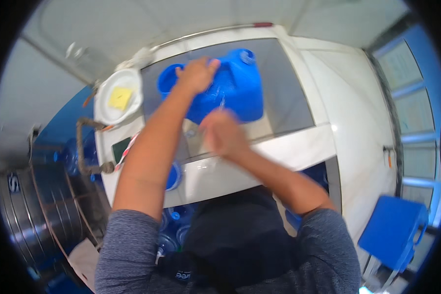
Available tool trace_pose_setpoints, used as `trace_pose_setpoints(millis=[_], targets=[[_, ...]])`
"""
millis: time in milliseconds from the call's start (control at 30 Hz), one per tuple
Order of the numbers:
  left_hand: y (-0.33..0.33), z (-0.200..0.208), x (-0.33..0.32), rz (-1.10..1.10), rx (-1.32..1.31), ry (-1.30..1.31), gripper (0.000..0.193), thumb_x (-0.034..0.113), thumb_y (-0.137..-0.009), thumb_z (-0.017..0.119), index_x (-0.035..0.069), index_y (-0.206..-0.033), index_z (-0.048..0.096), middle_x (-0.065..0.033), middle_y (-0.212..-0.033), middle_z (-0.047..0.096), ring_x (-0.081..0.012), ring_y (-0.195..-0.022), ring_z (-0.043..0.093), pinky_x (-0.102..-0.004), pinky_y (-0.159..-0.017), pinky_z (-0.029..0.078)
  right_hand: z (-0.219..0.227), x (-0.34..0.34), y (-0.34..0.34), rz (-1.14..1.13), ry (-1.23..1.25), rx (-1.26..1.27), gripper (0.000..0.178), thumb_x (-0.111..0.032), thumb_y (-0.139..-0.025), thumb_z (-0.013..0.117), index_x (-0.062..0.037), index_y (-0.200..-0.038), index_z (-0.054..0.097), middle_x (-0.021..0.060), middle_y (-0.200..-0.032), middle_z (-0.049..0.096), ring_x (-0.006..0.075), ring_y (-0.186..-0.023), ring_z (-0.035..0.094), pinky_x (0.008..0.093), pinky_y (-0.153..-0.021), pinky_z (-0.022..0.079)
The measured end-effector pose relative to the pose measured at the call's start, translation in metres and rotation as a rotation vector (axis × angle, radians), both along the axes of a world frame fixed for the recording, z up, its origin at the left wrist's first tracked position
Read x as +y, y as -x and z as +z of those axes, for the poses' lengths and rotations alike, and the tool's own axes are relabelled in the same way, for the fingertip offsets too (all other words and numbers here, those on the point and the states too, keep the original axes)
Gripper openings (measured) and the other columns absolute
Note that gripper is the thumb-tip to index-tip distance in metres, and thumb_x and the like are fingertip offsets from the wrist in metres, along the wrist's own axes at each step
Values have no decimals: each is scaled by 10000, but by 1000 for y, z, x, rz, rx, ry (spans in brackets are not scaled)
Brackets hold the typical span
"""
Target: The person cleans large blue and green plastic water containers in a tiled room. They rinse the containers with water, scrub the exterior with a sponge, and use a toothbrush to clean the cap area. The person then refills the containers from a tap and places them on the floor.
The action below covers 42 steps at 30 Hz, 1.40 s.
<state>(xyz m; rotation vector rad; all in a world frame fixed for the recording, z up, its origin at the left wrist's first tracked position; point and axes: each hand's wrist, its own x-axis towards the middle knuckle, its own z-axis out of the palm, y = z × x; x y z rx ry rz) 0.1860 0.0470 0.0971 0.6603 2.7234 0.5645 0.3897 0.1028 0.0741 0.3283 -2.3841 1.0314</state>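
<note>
A blue plastic jerrycan (250, 93) lies tilted in the grey-walled sink basin (291, 88), its round neck toward the far right. Wet, shiny streaks show on its side. My left hand (200, 76) grips the jerrycan from above, near its far left part. Beside that hand is a round blue opening (167, 79); whether it belongs to the jerrycan or to a separate tub I cannot tell. Just in front of the jerrycan's near side is my right hand (223, 133), smeared by motion. Its fingers look curled, but whether anything is in them is hidden.
Left of the basin stands a white bowl (105, 105) with a yellow sponge (120, 98). Nearer are a dark green pad (122, 148) and a blue lid (173, 176). A long rod (210, 32) lies along the back ledge. Another blue container (392, 230) stands at right.
</note>
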Motion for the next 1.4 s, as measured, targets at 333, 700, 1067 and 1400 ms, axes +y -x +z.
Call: trace_pose_setpoints(millis=[333,700,1067,1400], targets=[[89,0,17,106,-412,-103,940,819,-910,368,35,-1366,615,-214,-1396,592,-358,-1335,520,-452,-1112,383,-58,97,-158,-98,-258,-338,640,-299,-793,754,-84,-1367,568,176,-1466,475,399,-1423,354,568,-1201,225],[109,-9,-16,319,-581,-102,898,795,-939,345,23,-1269,661,-168,-1271,651,-309,-1158,601,-469,-1007,455,-79,465,-340,-1746,-317,-1080,752,-543,-1015,412,11,-1519,356,272,-1584,310,438,-1458,306,527,-1201,246],[72,9,41,179,-281,199,1080,827,-926,176,-96,-1246,636,-350,-1345,557,-451,-1324,505,-424,-1146,345,-84,400,145,-607,-475,-539,618,-419,-965,561,-9,-1425,515,229,-1517,448,364,-1467,322,484,-1225,212],[-59,22,-26,80,-200,148,808,758,-955,337,149,-1451,527,-199,-1558,388,-437,-1505,204,-749,-1124,154,46,69,260,190,-18,-401,237,-181,-875,578,-47,-988,738,210,-975,723,386,-929,695,474,-851,544]])
